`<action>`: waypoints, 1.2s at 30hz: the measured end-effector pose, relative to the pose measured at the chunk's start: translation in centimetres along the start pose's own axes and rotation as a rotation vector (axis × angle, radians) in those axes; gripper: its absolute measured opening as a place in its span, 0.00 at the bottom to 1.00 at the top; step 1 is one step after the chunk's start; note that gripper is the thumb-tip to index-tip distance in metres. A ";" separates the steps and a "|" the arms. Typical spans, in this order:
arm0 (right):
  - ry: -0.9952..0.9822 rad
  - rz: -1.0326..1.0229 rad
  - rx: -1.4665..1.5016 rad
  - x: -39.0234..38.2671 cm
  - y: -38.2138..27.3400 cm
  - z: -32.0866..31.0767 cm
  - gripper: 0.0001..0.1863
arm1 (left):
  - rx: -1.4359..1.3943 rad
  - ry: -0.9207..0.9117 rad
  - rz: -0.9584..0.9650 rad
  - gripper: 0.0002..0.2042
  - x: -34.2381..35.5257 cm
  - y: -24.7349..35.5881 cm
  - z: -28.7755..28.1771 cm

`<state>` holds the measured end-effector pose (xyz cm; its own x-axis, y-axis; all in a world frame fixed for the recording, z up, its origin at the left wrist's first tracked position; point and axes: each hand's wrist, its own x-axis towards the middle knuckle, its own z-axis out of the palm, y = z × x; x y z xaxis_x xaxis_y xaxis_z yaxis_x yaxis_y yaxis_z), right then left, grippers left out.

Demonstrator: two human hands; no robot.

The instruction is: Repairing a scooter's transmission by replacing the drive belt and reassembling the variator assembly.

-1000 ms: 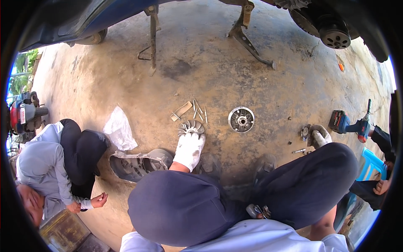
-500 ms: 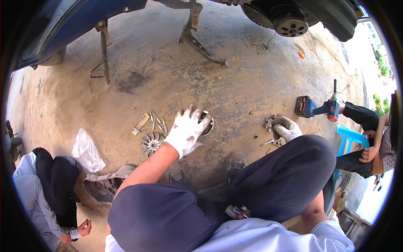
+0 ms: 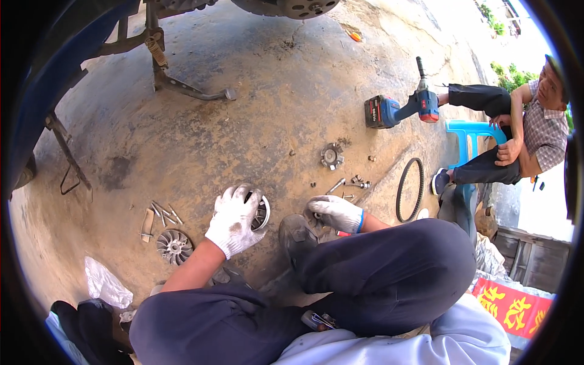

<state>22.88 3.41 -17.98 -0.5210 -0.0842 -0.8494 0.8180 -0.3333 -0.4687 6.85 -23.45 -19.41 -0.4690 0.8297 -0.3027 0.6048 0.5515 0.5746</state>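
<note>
My left hand (image 3: 234, 220), in a dirty white glove, lies over a round silver metal drum (image 3: 263, 213) on the ground, its fingers bent around the rim. My right hand (image 3: 336, 213), gloved too, is low beside the toe of my dark shoe (image 3: 297, 234). Its fingers curl downward, and whatever they hold is hidden. Beyond it lies a lobed metal disc (image 3: 331, 156). Close by are a socket tool (image 3: 359, 182) and a thin metal rod (image 3: 336, 186). A finned fan wheel (image 3: 174, 246) rests left of my left hand.
Several bolts (image 3: 165, 213) lie beside a flat tan strip (image 3: 148, 224). A blue impact wrench (image 3: 406, 111) stands upright farther off. At right are a black belt (image 3: 410, 190) and a person (image 3: 544, 131) on a blue stool (image 3: 471, 135). A vehicle stand (image 3: 188, 90) is far left.
The view has turned right, so the ground things sit farther left. My right hand has left the lobed disc and come nearer my shoe. My left hand stays on the drum.
</note>
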 end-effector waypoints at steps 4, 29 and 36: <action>-0.015 0.069 -0.217 -0.7 -1.7 2.8 0.20 | -0.060 0.229 -0.075 0.47 0.4 -1.2 1.1; -0.028 -0.568 -1.329 6.2 -3.1 10.5 0.19 | -2.211 0.509 -0.724 0.33 -6.6 -8.3 0.8; 0.015 -0.425 -0.924 4.1 -2.0 10.4 0.21 | -1.639 0.144 -0.231 0.28 -4.7 -6.3 6.4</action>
<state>16.51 -6.04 -18.00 -0.8142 -0.1142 -0.5692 0.4376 0.5235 -0.7311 9.36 -30.27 -26.48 -0.5545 0.6831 -0.4753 -0.7119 -0.0936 0.6960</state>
